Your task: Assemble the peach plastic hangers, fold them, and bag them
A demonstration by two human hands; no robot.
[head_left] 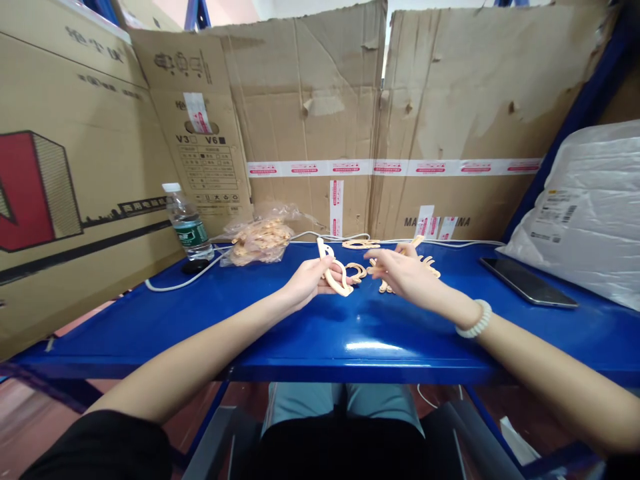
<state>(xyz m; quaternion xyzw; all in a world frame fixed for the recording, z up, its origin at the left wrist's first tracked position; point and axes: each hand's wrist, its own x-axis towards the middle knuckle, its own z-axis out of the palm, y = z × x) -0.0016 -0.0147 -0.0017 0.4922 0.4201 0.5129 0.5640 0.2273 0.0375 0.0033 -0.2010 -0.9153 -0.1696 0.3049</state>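
My left hand [314, 281] is closed on a pale wooden piece [338, 280], a flat shape with a straight arm at the top and a curved loop below. To the right, my right hand [405, 272] hovers over several loose wooden pieces [386, 287], its fingers pointing left and apart. The hand partly hides this group. One light piece [418, 241] sticks up behind the knuckles; whether it touches the hand cannot be made out. A ring-like wooden piece [357, 272] lies between my two hands.
On the blue table [300, 333], a clear plastic bag of wooden pieces [261, 239] lies back left, near a water bottle [188, 223]. A phone [527, 283] and a white wrapped package [583, 213] are right. Behind stand cardboard panels [310, 133]; a white cable [173, 289] crosses the table.
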